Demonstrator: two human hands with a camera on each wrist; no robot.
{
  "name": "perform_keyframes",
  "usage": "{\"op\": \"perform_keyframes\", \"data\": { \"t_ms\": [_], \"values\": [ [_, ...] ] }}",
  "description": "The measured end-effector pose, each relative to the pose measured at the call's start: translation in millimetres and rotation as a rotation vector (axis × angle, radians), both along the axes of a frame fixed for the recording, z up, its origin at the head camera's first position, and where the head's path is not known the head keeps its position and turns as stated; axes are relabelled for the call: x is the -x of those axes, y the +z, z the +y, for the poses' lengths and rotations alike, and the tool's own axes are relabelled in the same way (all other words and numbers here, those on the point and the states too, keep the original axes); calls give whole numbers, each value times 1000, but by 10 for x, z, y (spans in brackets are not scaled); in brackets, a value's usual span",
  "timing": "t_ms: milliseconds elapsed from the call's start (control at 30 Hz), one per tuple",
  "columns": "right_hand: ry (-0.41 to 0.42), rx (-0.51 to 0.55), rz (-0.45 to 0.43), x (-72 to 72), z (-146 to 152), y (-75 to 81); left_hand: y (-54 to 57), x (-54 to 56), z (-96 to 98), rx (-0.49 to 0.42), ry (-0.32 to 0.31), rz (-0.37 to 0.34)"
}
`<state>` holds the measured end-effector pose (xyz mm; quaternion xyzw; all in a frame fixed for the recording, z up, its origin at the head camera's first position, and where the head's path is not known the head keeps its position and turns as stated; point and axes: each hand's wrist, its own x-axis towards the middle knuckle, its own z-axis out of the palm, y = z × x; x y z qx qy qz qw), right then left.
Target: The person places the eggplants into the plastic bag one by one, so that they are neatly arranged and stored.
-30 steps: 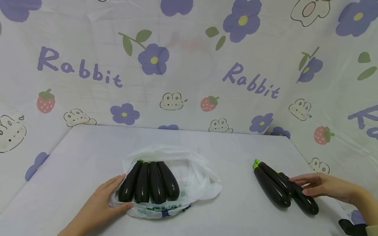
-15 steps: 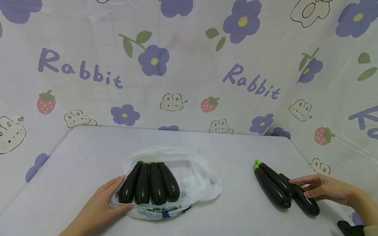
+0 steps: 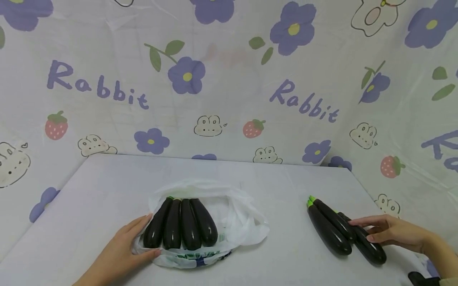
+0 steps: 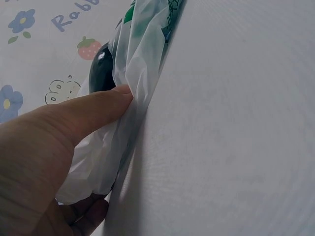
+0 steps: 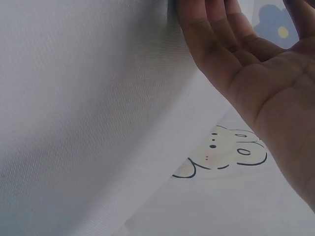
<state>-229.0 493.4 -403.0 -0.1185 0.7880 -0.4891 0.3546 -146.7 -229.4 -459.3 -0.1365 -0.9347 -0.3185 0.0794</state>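
"So, beginning at your left, what does your left hand have?"

"Your left hand (image 3: 121, 250) has the white plastic bag (image 3: 247, 224) pinched at its left end: thumb on the near side, fingers bent along the other. You have that bag left of the table's (image 3: 279, 258) middle, toward the near edge."

"And inside it?"

"Four dark eggplants (image 3: 191, 226) lie side by side for you, stem ends toward the far edge. Loose plastic spreads to their right, and green and blue print shows on the side nearest you."

"Then, farther right?"

"Well apart from your bag, three more eggplants (image 3: 328, 231) lie close together by the table's right edge, green tips toward the far edge."

"Which one are you touching?"

"Your right hand (image 3: 397, 233), in over the right edge with fingers half bent, has index finger and thumb on the rightmost eggplant (image 3: 373, 249). I cannot tell whether you have it gripped; your right wrist view cuts off the fingertips. Past that edge hangs a cloth (image 3: 422, 190) printed with flowers, strawberries and rabbits."
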Motion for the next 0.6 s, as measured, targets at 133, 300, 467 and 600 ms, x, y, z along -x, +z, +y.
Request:
{"op": "perform_keyframes", "data": {
  "t_ms": [133,300,467,600],
  "values": [
    [-1,-7,14,-8,-5,-5,10,1,4,3,1,-3],
    [-4,4,14,-26,1,-33,3,8,7,14,7,-23],
    [8,16,40,-60,10,-59,-2,2,13,15,15,-40],
    [13,19,66,-66,9,-50,16,3,16,23,30,-50]
  ]
}}
